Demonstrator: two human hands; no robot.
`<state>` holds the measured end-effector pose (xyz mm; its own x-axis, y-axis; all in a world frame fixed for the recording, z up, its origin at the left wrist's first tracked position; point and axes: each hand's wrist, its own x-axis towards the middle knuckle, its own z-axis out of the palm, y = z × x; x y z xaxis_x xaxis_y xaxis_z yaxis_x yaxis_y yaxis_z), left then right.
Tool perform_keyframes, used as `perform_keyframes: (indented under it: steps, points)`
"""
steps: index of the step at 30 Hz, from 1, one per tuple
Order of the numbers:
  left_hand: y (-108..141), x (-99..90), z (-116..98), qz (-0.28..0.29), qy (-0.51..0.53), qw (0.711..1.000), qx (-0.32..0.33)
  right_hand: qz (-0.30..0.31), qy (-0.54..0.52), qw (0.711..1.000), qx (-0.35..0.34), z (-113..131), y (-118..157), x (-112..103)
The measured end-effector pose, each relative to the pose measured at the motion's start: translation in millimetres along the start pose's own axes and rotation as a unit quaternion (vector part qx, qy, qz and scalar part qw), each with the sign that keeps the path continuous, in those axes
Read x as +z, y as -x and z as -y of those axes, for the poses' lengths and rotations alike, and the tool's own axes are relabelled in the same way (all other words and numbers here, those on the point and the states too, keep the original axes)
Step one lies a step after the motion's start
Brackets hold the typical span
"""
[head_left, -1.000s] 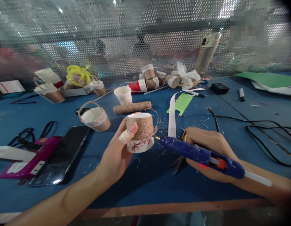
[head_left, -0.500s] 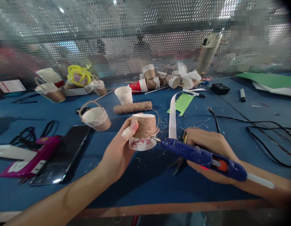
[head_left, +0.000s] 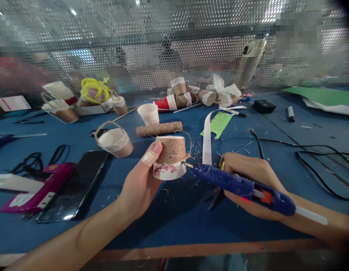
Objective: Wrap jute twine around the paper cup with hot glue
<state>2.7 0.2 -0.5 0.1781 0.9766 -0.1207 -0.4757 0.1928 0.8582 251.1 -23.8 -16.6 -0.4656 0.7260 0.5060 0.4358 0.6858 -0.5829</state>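
Observation:
My left hand (head_left: 142,178) is closed round a small paper cup (head_left: 169,171), held upside down. Jute twine (head_left: 171,149) covers its upper part in tight rows; a white band with pink blossom print shows below. A loose strand of twine loops off the cup's right side. In my right hand (head_left: 248,175) is a blue hot glue gun (head_left: 233,184), a white glue stick poking out of its back and a red light glowing underneath. The metal nozzle meets the cup at the lowest row of twine. Scissors (head_left: 215,197), partly hidden, are by my right hand.
Behind the cup lie a twine roll (head_left: 159,129), a white paper cup (head_left: 148,114) and a twine-handled basket (head_left: 115,142). A phone (head_left: 75,186) and a magenta box (head_left: 40,188) sit left. White ribbon (head_left: 207,141) and a black cable (head_left: 301,154) lie right. Mesh (head_left: 146,49) bounds the back.
The cup has shifted and turned slightly leftward in my left hand. My right hand and the glue gun have barely moved. A blue tool with a thin rod has appeared at the far left edge.

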Motion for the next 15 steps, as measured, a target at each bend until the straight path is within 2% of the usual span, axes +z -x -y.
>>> perform_keyframes:
  steps: [3, 10, 15]
  points:
    - [-0.7, -4.5, 2.1, 0.027, -0.006, 1.000, -0.005, -0.009, 0.002, 1.000, 0.006, 0.1, 1.5, 1.4]
    - [-1.2, 3.3, -2.0, -0.041, 0.020, 0.999, -0.024, -0.012, 0.001, 1.000, 0.000, -0.4, -1.2, 0.9]
    - [-1.2, 5.0, -3.7, -0.051, 0.027, 0.998, -0.026, -0.021, 0.011, 1.000, 0.000, -0.7, -2.1, 1.1]
